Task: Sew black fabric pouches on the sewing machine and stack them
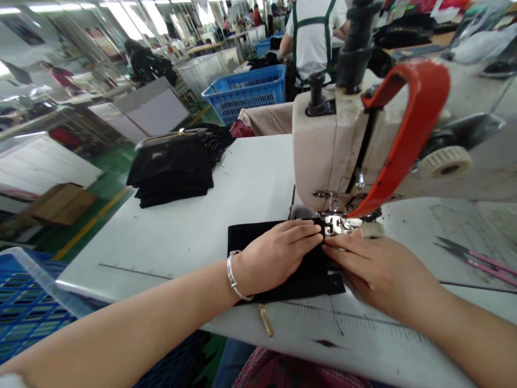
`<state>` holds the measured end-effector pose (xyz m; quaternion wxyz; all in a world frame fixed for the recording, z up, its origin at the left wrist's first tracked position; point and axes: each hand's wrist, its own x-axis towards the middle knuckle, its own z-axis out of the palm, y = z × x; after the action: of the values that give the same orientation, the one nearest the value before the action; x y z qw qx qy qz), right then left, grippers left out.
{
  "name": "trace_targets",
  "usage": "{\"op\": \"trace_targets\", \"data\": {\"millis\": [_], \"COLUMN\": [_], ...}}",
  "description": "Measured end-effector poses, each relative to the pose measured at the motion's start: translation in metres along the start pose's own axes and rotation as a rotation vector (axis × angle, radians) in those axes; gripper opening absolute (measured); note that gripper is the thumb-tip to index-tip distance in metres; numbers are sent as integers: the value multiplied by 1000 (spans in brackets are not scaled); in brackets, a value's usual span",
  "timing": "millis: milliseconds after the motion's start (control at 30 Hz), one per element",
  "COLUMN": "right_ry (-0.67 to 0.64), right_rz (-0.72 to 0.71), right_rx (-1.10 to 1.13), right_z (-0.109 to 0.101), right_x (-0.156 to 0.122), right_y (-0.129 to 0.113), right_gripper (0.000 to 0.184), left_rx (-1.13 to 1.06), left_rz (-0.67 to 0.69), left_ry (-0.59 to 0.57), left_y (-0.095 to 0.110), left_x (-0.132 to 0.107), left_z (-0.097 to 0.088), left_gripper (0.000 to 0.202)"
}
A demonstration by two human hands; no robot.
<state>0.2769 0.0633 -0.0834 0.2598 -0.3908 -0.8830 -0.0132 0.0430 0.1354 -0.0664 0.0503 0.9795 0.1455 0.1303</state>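
A flat black fabric piece (258,233) with a strip along its near side lies on the white sewing table, its far right corner at the metal presser foot (334,225). My left hand (278,253), with a ring and a silver bangle, rests flat on top of it, fingers stretched toward the foot. My right hand (375,264) is at the piece's right edge, fingers extended and fingertips touching it close to the foot; its thumb is partly hidden. From the near edge hangs a gold zipper pull (265,320). The needle area is partly covered by metal parts.
The sewing machine (315,156) with its red lever (420,124) rises at the right. Pink-handled scissors (480,261) lie right of my right hand. A stack of black pieces (173,167) sits at the table's left. Beyond are a blue crate (246,91) and a person (313,43).
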Motion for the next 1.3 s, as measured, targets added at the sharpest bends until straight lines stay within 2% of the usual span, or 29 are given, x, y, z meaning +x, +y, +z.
{"op": "trace_targets", "data": {"millis": [133,333,400,467,500,600,667,767,867,967,1067,1200,1300], "right_ry": [1,-3,-10,-9,-10,-29,-24,-71,-175,-191,-146,-24,-16], "right_rz": [28,64,76,98,111,122,105,102,124,120,104,64,14], "right_rx": [-7,-35,17,73,96,154,203,258,213,172,217,208,145], "right_z": [1,3,0,-3,-4,-6,-5,-5,-7,-9,-11,-11,-8], "right_x": [1,3,2,0,-1,-4,-5,-3,0,1,0,-1,-2], "right_y": [0,2,3,5,7,11,12,11,6,3,2,2,0], "right_gripper": [32,42,38,28,25,25,28,28,19,16,19,29,30], "left_rx": [-19,0,-41,-112,-140,-180,-244,-342,-344,-271,-141,-81,-75], "left_rz": [-22,-21,-33,-58,-80,-205,-302,-379,-341,-239,-158,-121,-68], "left_ry": [-29,-85,-125,-139,-132,-73,-3,85,104,46,-3,41,42], "left_y": [-1,-11,-3,12,21,40,45,44,41,42,47,47,40], "left_x": [1,9,8,5,2,-5,-8,-10,-10,-9,-9,-13,-15], "left_z": [-2,-9,-16,-22,-23,-20,-16,-13,-14,-12,-6,1,3], "left_gripper": [38,36,36,46,48,26,15,16,17,17,22,32,35]}}
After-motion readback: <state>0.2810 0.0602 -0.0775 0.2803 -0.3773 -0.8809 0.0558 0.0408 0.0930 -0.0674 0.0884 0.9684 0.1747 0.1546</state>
